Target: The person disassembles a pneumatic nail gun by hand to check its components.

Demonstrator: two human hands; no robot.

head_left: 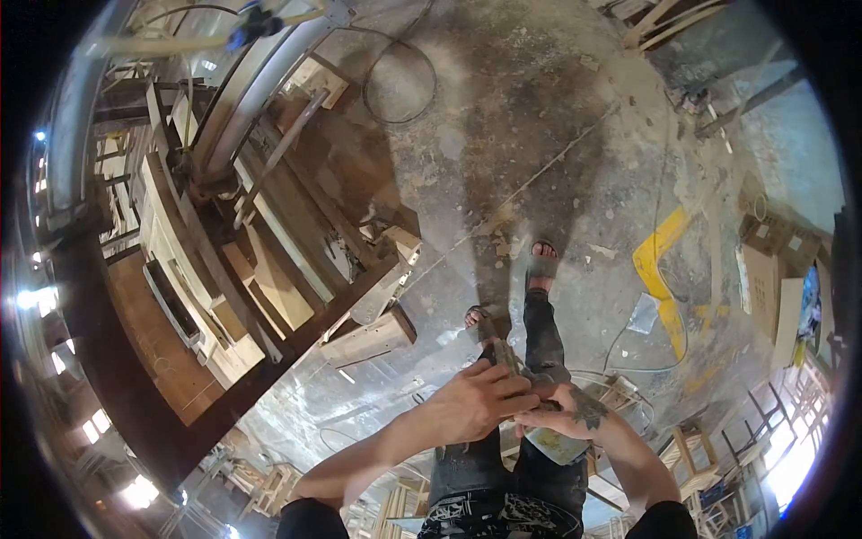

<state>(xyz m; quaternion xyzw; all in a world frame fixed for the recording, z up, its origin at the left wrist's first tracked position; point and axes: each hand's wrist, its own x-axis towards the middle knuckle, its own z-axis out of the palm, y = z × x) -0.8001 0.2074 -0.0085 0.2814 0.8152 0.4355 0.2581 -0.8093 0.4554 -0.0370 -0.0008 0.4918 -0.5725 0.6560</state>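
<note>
My left hand point(485, 400) is closed, its fingers bent over a dusty grey-green object point(506, 354) held in front of my thighs. One worn end sticks out beyond my fingers. From the other side my right hand point(567, 411) grips the same object, thumb and fingers close to the left hand. Below the right hand shows a flat pale-green part point(558, 446) with yellowish marks, seemingly belonging to it. My hands hide the middle, so its exact kind cannot be made out.
To the left stands a brown-edged workbench point(296, 337) with wooden boards point(274, 287) and frame parts. A wooden block point(370, 341) lies beside it. Thin hose point(642, 369) loops over the stained floor near a yellow painted mark point(660, 256). Cardboard boxes point(770, 269) stand right.
</note>
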